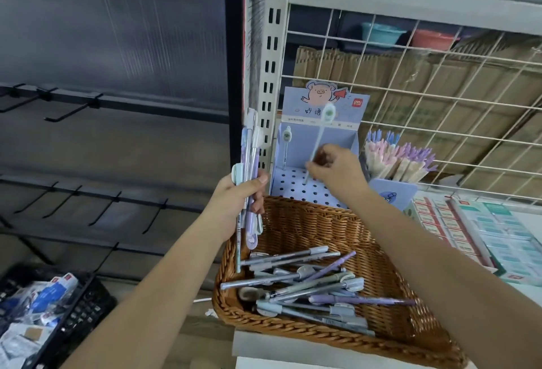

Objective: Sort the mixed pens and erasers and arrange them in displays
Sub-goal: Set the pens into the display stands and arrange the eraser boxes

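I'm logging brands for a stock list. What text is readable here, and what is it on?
"deli": red logo, top right of the display stand.
"妙语": large characters on its header; what follows is hidden by the held pen.
Small line beneath: too small to read.
Boxes at right, packs in the crate, loose pens: print blurred.

Black crate (88, 307) low left; cardboard boxes (440, 81), teal basin (381, 34) behind wire grid (362, 59)
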